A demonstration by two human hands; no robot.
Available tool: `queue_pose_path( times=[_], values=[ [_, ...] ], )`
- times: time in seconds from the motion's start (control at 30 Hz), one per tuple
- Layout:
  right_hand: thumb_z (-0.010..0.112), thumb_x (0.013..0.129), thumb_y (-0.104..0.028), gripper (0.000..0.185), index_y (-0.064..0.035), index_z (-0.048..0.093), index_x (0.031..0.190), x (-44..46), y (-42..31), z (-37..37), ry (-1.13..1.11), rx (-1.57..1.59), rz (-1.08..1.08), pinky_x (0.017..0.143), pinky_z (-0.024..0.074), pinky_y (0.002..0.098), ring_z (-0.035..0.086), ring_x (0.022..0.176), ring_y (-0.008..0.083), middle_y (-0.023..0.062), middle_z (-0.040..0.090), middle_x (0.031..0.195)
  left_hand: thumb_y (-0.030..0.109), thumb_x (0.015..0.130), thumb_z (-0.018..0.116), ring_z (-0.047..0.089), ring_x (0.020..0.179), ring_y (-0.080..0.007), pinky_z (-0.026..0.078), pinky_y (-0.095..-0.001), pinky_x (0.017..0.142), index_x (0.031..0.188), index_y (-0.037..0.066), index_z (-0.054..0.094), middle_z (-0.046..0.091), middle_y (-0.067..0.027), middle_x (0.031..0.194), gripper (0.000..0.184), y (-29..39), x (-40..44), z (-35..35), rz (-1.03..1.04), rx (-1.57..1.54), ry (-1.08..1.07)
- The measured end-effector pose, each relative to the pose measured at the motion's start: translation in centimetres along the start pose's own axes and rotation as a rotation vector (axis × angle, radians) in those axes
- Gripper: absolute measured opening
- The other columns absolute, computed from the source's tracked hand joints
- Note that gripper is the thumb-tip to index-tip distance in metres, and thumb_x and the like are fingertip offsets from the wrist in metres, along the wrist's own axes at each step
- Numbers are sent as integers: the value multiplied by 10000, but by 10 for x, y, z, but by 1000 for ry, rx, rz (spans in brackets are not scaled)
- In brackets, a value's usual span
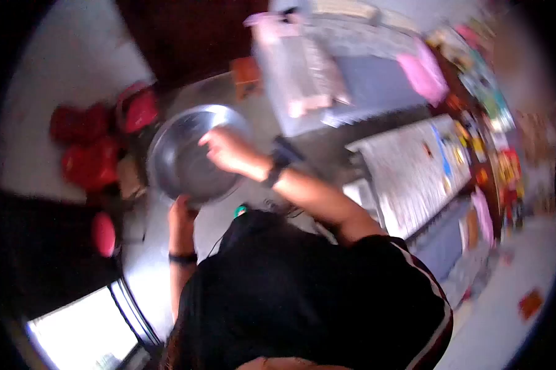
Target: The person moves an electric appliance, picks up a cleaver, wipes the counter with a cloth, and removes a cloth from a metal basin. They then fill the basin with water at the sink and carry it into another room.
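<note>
A large round metal basin [191, 163] is in front of me, at the left of centre. My left hand [182, 216] is at the basin's near rim, its fingers closed on the edge. Over the basin's right part is my right hand [224, 148], with a finger pointing left; whether anything is between its fingers is too blurred to tell. Both wrists have dark bands. The basin's visible inside shows bare grey metal.
Red bags [90, 160] and a pink-red container [139, 108] stand left of the basin. A wooden stool [246, 75] is beyond it. At the right are a grey sofa [380, 83] and a covered table [407, 169] with small items.
</note>
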State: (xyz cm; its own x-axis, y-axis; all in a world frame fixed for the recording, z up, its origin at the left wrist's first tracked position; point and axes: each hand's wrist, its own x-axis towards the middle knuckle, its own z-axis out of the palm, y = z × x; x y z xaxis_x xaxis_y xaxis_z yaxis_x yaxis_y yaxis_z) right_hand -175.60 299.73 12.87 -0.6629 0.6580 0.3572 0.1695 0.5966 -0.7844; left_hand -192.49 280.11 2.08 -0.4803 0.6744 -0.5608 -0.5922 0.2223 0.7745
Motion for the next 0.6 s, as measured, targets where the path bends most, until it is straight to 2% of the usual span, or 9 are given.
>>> queue_pose_path(
  times=[0.07,0.1,0.17,0.2,0.33,0.43,0.5,0.57,0.6],
  values=[
    [608,757,-10,235,-54,659,982,55,6,-14,-60,-121,4,768,489,422,615,879,320,151,643,884,224,860,586,610,811,-230,527,-360,686,983,-1,643,638,-100,979,262,34,42,17,106,171,42],
    [611,743,-13,242,-63,662,974,79,6,-21,-112,-120,79,779,491,443,619,888,345,149,650,890,210,851,592,614,816,-242,532,-371,675,993,-11,638,639,-108,975,266,54,57,34,-15,36,116],
    [614,733,-3,303,-64,652,1027,123,41,-13,-246,-156,113,842,492,426,611,969,344,143,652,1029,193,840,596,618,825,-252,531,-377,656,1011,-14,631,634,-108,969,271,79,100,45,-32,-13,130],
    [612,742,-9,342,-68,641,1078,145,74,-2,-72,-191,-203,919,481,410,591,1060,337,137,633,1145,185,834,597,620,829,-257,530,-379,646,1021,-16,627,631,-107,967,275,93,125,54,-47,-32,127],
    [625,799,-46,372,-52,595,1170,276,145,-6,-131,-162,-146,1018,423,395,532,1190,316,141,575,1255,184,827,586,625,841,-258,524,-373,641,1059,-29,606,623,-113,980,316,159,221,96,-16,-12,158],
    [669,812,-147,364,-44,599,1155,385,206,-20,-71,-296,43,983,438,410,549,1159,332,161,592,1221,188,825,582,622,828,-252,517,-367,636,1069,-38,596,623,-116,984,334,199,289,121,84,-9,149],
    [708,786,-207,464,-16,560,1183,445,220,-47,77,-477,80,972,430,437,524,1165,367,199,591,1204,191,825,577,620,826,-246,514,-364,634,1077,-41,589,622,-119,983,343,235,342,140,146,49,98],
    [729,794,-329,603,-7,522,1259,492,267,-64,161,-572,266,989,412,447,513,1170,379,204,571,1255,208,827,580,614,842,-238,517,-377,645,1090,-21,588,619,-115,988,349,261,402,157,45,23,156],
    [725,800,-410,723,-17,468,1349,515,295,-67,62,-478,420,1032,387,438,496,1210,373,200,534,1334,216,828,581,611,849,-235,519,-383,651,1097,-11,588,618,-112,991,353,285,437,168,28,-3,162]
  ],
)
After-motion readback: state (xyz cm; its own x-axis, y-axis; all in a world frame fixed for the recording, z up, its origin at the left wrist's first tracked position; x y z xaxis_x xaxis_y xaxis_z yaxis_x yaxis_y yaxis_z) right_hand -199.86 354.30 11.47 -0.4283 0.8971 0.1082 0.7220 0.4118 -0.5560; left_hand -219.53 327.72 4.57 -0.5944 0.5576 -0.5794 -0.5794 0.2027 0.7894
